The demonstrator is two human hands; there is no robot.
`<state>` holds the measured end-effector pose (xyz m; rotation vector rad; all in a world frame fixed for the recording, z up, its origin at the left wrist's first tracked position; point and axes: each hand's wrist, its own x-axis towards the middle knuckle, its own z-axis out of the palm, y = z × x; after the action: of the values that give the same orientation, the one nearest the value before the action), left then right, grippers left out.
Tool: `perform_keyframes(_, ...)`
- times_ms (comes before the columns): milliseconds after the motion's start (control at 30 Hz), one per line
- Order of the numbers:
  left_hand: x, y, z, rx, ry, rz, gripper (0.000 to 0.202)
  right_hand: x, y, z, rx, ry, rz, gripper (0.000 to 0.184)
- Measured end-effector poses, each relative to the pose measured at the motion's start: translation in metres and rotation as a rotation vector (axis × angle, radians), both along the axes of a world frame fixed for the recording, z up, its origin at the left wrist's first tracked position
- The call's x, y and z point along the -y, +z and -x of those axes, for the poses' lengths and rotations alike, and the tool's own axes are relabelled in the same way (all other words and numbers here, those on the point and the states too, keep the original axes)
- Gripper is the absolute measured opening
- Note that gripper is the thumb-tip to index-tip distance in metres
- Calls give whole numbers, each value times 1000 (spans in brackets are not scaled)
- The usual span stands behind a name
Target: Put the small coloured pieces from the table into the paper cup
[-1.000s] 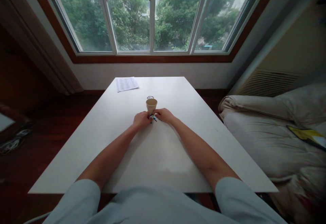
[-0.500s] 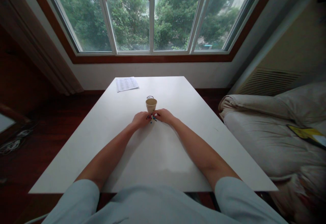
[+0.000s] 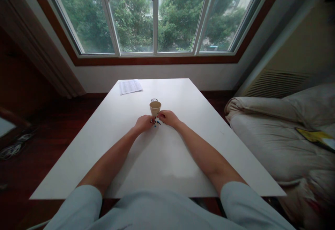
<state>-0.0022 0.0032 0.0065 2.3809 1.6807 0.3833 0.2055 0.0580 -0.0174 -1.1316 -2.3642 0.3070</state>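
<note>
A tan paper cup [image 3: 155,108] stands upright near the middle of the white table [image 3: 162,153]. Just in front of it lie several tiny coloured pieces [image 3: 158,122], blue, red and dark, too small to name. My left hand [image 3: 144,122] is at their left side, its fingertips pinched together by the pieces. On the right, close to the cup's lower side, my right hand [image 3: 168,117] has its fingers curled together. What either hand holds between its fingertips is too small to make out. Behind the cup a thin dark loop [image 3: 154,100] lies on the table.
Printed paper sheets [image 3: 130,86] lie at the table's far left corner. A cushioned sofa [image 3: 256,143] with a yellow and black item [image 3: 314,137] on it stands along the right. Beyond the table is a wide window [image 3: 154,21]. White cables [image 3: 15,148] lie on the floor at left.
My right hand has shifted slightly up and away from the small pieces, toward the cup's side. A wider gap now shows between the two hands. The left hand and the cup are nearly unmoved.
</note>
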Motion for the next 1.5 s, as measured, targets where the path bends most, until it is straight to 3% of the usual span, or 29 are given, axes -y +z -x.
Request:
perform_keyframes(433,-4,2,7,11,-27,71,12,-13,-10,-20,-425,-252,94,13)
perform_keyframes(900,6,8,-2,-92,-30,35,19,-25,-11,-25,-685,-320,189,20)
perform_keyframes(1100,7,10,-2,-119,-45,3,18,-35,-24,-26,-765,-342,191,21)
perform_keyframes(1267,4,13,-2,0,-26,-74,11,-43,-34,-27,-769,-355,193,25)
perform_keyframes(1500,-4,10,-1,391,12,-105,9,-43,-35,-28,-755,-355,202,24)
